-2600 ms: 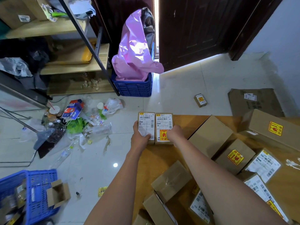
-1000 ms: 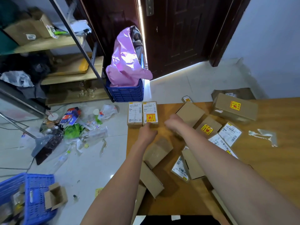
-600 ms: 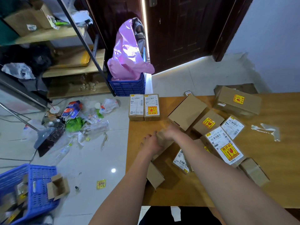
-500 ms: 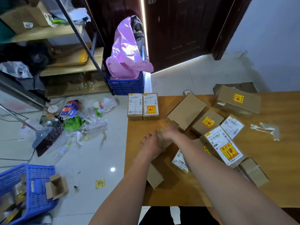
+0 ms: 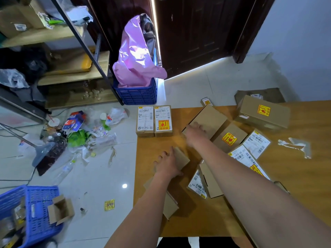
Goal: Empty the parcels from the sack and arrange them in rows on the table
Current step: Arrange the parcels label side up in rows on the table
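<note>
Near table (image 5: 154,217) edge, left hand (image 5: 167,164) grips small box (image 5: 181,158)

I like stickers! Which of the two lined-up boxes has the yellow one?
The right box of the pair at the table's corner; its neighbour has only white.

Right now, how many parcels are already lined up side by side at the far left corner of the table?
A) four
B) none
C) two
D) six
C: two labelled parcels stand flush together, labels up, at the far left corner of the table; the other boxes lie scattered, with the left hand on a small plain box and the right hand on a bigger plain box.
</note>
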Tool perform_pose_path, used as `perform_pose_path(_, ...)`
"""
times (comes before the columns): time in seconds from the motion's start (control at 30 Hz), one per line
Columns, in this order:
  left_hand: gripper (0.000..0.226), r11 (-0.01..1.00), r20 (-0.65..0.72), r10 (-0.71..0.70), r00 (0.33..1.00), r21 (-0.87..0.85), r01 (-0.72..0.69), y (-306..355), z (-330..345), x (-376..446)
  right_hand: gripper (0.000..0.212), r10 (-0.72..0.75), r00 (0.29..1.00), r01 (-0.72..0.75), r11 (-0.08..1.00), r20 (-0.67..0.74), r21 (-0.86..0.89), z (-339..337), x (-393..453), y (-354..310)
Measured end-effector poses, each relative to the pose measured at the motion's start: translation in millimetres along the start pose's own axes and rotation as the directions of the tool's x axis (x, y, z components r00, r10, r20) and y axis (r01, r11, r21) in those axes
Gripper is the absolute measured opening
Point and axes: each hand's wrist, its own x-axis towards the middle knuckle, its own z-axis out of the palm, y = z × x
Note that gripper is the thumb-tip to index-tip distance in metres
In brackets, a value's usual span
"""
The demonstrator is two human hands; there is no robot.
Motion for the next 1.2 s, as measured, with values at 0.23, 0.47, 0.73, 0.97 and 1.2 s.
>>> perform_pose_path(0.23, 0.118, 0.994, 0.002, -0.050, 0.999, -0.101, 0.050, 0.9, -6.3, 19.0, 0.078, -0.030, 0.995, 0.043, 0.990, 0.100, -0.131, -8.1, 28.6, 5.1)
perform_pose_path(0.47, 0.119, 0.964, -0.012, -0.097, 0.995, -0.250, 0.091, 13.7, -25.0, 31.7, 0.069, -0.036, 0.986, 0.079, 0.960, 0.164, -0.268, -9.2, 41.1, 14.0)
perform_pose_path(0.73, 0.116, 0.938, 0.036, -0.071, 0.997, -0.337, 0.079, 30.9, -46.5, 36.2, 0.066, 0.010, 0.976, 0.050, 0.962, 0.218, -0.267, -20.3, 32.9, 32.1)
perform_pose_path(0.97, 0.102, 0.882, 0.024, -0.059, 0.998, -0.467, 0.064, 40.0, -62.2, 38.5, 0.056, 0.050, 0.977, 0.000, 0.972, 0.208, -0.234, -20.5, 22.3, 53.2)
perform_pose_path(1.2, 0.078, 0.418, 0.142, -0.061, 0.988, -0.895, 0.154, 37.1, -76.4, 41.8, 0.054, 0.050, 0.988, -0.037, 0.995, 0.146, -0.093, -23.7, 19.8, 60.2)
